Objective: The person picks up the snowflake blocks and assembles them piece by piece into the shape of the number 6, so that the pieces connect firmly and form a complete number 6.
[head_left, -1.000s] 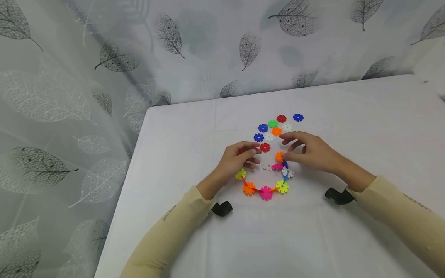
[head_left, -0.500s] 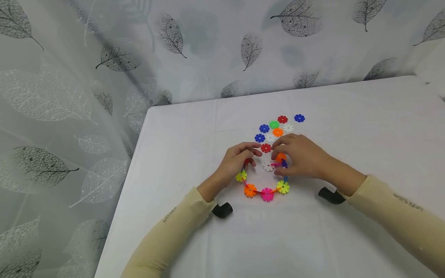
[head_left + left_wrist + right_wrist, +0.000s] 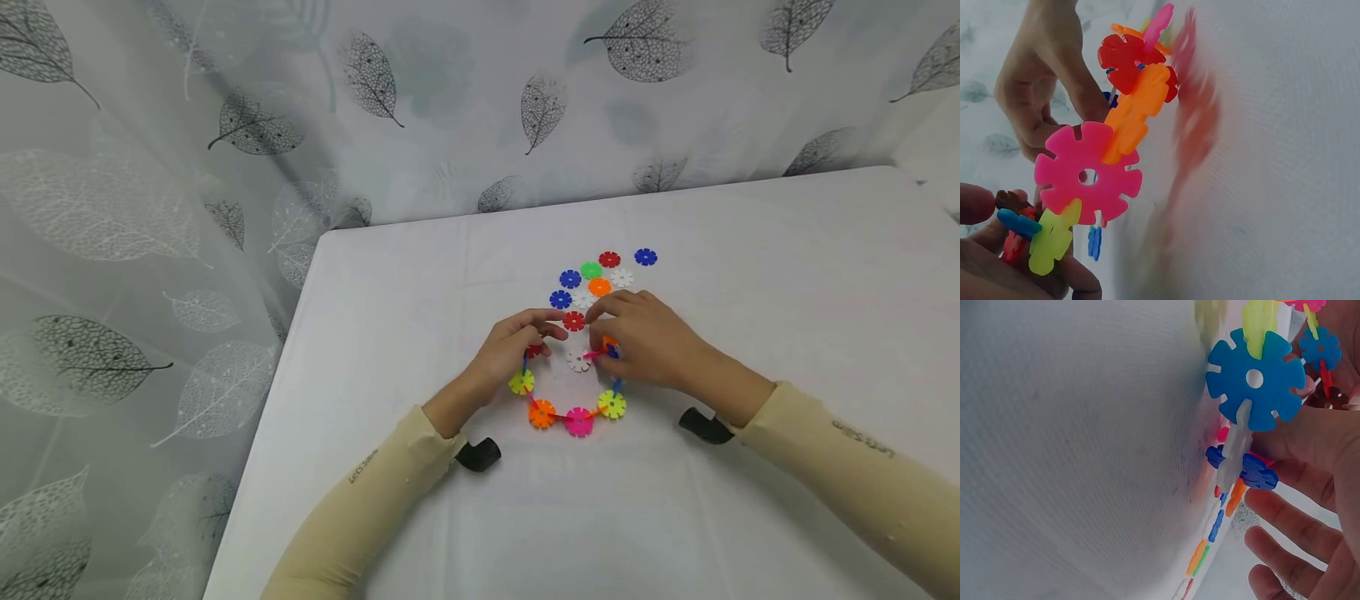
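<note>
A looped chain of coloured plastic snowflake discs hangs between both hands, a pink disc (image 3: 579, 422) at its near side. My left hand (image 3: 501, 360) holds the chain's left end; in the left wrist view, fingers and thumb surround a red disc (image 3: 1015, 245) and a brown disc (image 3: 1013, 203). My right hand (image 3: 648, 340) pinches the right end near an orange disc (image 3: 611, 342) and a dark blue disc (image 3: 613, 352), partly hidden by its fingers. A white disc (image 3: 578, 360) sits at the tip of that end. In the right wrist view, a light blue disc (image 3: 1255, 380) dangles beside the thumb.
Loose discs lie beyond the hands on the white-covered table (image 3: 420, 292): a near red disc (image 3: 573, 321), a green disc (image 3: 591, 270), a far blue disc (image 3: 646, 257) and several others. A leaf-patterned curtain (image 3: 450, 92) borders the table's back and left.
My right hand has moved left and closed in around the orange and dark blue discs, covering a white disc seen before. The left hand stays nearly still on the chain's other end.
</note>
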`<state>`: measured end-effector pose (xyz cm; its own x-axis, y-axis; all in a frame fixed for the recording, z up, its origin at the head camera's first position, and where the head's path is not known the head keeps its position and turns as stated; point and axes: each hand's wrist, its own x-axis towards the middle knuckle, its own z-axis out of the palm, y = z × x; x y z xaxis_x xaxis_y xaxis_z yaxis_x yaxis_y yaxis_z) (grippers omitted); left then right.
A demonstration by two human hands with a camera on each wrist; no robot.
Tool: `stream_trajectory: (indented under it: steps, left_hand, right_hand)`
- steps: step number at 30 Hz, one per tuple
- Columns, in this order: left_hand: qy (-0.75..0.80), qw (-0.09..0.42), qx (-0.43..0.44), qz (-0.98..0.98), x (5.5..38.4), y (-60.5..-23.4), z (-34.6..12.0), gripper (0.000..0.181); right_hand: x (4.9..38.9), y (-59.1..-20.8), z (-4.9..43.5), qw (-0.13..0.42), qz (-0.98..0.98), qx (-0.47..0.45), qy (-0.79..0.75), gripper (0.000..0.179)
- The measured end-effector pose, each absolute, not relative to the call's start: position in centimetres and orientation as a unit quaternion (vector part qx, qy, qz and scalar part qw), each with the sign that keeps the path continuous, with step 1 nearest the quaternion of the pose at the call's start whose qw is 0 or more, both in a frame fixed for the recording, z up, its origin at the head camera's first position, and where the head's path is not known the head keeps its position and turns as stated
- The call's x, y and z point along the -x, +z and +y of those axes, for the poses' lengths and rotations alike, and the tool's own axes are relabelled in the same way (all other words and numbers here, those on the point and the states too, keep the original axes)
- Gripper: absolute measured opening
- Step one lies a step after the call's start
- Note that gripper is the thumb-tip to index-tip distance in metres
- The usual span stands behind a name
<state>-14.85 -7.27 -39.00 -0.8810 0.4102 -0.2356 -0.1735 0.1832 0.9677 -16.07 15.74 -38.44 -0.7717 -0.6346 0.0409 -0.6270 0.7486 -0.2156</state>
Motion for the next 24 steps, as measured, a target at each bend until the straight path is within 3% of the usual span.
stream_trajectory:
  steps: [14, 19, 24]
  left_hand:
    - [0.667, 0.205, -0.116, 0.707, 15.2, -39.5, -7.7, 0.043]
    - [0.686, 0.202, -0.113, 0.690, 15.1, -39.6, -7.7, 0.045]
    - [0.689, 0.196, -0.115, 0.689, 15.2, -39.7, -7.7, 0.036]
  right_hand:
    - [16.1, -38.0, 16.6, 0.044, 0.895, 0.220, -0.386, 0.012]
    - [16.3, -38.2, 17.0, 0.041, 0.886, 0.210, -0.412, 0.019]
    - [16.4, -38.3, 17.4, 0.057, 0.870, 0.216, -0.439, 0.030]
